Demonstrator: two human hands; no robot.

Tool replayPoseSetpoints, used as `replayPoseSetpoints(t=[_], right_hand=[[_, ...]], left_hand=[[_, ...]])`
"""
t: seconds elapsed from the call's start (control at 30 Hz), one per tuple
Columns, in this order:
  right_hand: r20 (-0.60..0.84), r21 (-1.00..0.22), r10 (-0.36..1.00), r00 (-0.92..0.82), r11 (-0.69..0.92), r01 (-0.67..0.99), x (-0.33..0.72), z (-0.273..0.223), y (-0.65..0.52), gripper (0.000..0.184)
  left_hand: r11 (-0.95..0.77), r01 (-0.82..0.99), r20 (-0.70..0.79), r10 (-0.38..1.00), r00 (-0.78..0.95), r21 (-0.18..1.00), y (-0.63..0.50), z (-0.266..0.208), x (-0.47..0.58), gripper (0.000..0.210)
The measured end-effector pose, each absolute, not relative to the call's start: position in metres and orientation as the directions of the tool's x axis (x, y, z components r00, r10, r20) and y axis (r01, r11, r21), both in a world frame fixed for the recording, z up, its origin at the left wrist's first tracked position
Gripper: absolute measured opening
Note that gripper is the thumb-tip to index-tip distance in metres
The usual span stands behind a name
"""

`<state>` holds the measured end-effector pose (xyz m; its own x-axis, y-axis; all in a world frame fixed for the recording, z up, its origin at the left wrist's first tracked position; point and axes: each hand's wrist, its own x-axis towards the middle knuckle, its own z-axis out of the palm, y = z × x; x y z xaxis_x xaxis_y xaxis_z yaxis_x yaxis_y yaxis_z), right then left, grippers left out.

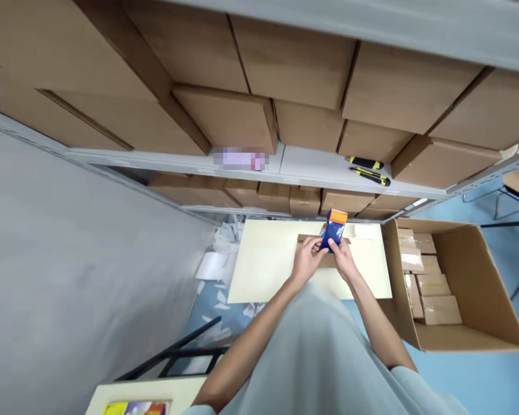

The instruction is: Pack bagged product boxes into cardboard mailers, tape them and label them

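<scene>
Both my hands hold a small dark blue packet (334,231) with an orange top end, tilted above the pale table. My left hand (305,259) grips its lower left side with thumb and fingers. On its lower right side, my right hand (343,257) is closed with the thumb across the front. Beneath my hands lies an open brown cardboard box (327,261), largely covered by them. Whatever is inside that box is mostly hidden.
A large open carton (486,276) with several small taped boxes stands right of the table (263,262). Above the table, a grey shelf (311,167) bears brown boxes and two utility knives (369,176). Paper scraps (222,297) litter the floor at left, beside a grey wall (90,242).
</scene>
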<state>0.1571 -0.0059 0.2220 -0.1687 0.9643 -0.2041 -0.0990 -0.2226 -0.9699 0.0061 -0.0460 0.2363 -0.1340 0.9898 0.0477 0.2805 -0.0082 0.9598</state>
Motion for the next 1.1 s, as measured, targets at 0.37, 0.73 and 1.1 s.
replayPoseSetpoints(t=[0.37,0.73,1.1], right_hand=[[-0.342,-0.931,0.888,-0.307,-0.365,-0.019,0.182,0.225,-0.054,0.072],[-0.294,-0.953,0.880,-0.372,-0.242,0.180,0.197,0.262,-0.068,0.058],[-0.196,-0.881,0.893,-0.405,0.021,0.472,0.211,0.274,-0.081,0.048]], left_hand=[[0.068,0.234,-0.082,0.995,0.052,0.970,-0.098,0.234,0.012,0.026],[-0.103,0.397,0.144,0.987,-0.076,0.912,-0.086,0.304,-0.026,0.033],[-0.253,0.438,0.229,0.968,0.106,0.863,-0.088,0.321,-0.037,0.021]])
